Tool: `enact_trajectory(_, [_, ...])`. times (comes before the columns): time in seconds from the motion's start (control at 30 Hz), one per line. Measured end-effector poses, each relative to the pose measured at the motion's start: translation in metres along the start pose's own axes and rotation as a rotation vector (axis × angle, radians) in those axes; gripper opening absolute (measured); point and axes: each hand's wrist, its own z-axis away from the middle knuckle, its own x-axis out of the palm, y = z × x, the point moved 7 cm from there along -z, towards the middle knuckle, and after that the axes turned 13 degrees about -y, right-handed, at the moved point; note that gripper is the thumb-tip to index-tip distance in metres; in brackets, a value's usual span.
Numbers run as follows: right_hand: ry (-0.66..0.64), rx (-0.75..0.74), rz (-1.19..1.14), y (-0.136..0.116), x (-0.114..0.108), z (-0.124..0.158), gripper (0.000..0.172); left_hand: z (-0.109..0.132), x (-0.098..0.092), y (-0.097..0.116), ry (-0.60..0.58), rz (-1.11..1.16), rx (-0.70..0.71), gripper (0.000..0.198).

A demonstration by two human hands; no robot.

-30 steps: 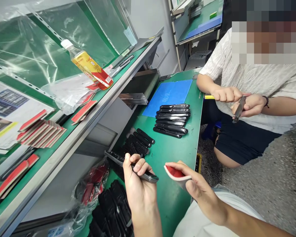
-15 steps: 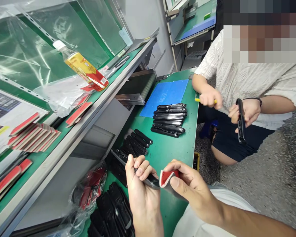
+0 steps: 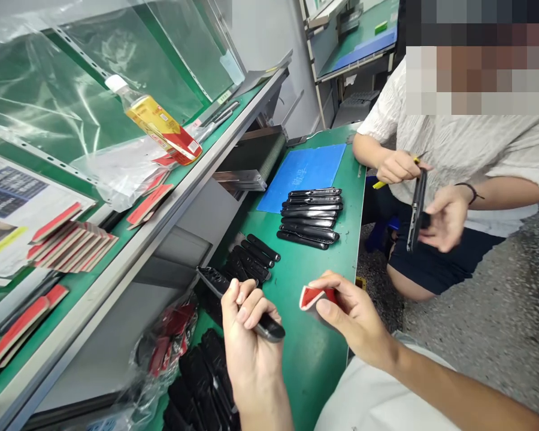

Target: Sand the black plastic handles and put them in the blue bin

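While your left fingers [image 3: 252, 312] clasp the stiff-looking black casing [image 3: 270, 328] mid-length, your right fingers [image 3: 333, 315] pinch the pliable-looking red-faced pad [image 3: 311, 297].

The left hand [image 3: 254, 335] and right hand [image 3: 362, 326] are bare, like the 2 forearms [image 3: 458, 383]; a pale, near-white garment [image 3: 381, 395] with soft creases shows low in view.

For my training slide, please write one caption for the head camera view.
Left hand grips a long black part while the right hand holds a bent piece, red inside, at a green worktable.
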Motion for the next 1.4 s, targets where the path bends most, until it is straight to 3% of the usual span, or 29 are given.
enact_trajectory(0.1, [-0.045,0.013,-0.078,-0.017,0.013,0.004,0.029,0.002,0.0,-0.007,0.02,-0.084,0.015,0.028])
enact_trajectory(0.23, [-0.1,0.081,-0.118,-0.022,0.018,0.005,0.058,0.007,0.003,-0.01,0.051,-0.258,0.053,0.027])
enact_trajectory(0.4, [-0.186,0.12,-0.079,-0.027,0.025,0.012,0.068,0.013,0.006,-0.005,0.047,-0.454,0.15,0.013])
enact_trajectory(0.5, [-0.189,0.053,-0.008,-0.035,0.029,0.019,0.062,0.016,0.01,-0.003,0.012,-0.492,0.209,0.02])
enact_trajectory(0.63, [-0.089,-0.046,0.01,-0.037,0.029,0.026,0.046,0.015,0.007,-0.007,0.012,-0.451,0.193,0.013])
enact_trajectory(0.8, [0.089,0.072,-0.125,-0.017,0.019,0.023,0.03,0.014,0.005,-0.009,0.021,-0.414,0.179,0.011])
enact_trajectory(0.97, [0.081,0.116,-0.28,-0.012,0.027,0.023,0.029,0.015,0.003,-0.014,0.039,-0.388,0.157,0.011])
enact_trajectory(1.07, [0.044,0.066,-0.197,-0.013,0.033,0.024,0.032,0.014,0.001,-0.02,0.046,-0.352,0.131,0.012])
enact_trajectory(1.13, [0.092,-0.028,0.022,-0.013,0.024,0.02,0.027,0.013,-0.001,-0.018,0.05,-0.313,0.133,0.015])
enact_trajectory(1.23, [0.332,-0.044,0.262,0.0,-0.007,0.015,0.025,0.006,-0.004,-0.014,0.014,-0.163,0.067,0.02])
enact_trajectory(1.3, [0.431,0.051,0.216,0.013,-0.025,0.013,0.028,0.002,-0.005,-0.011,-0.035,-0.033,-0.012,0.02])
enact_trajectory(1.4, [0.37,0.048,0.105,0.005,-0.021,0.014,0.032,-0.003,-0.008,-0.006,-0.09,0.068,-0.068,0.023])
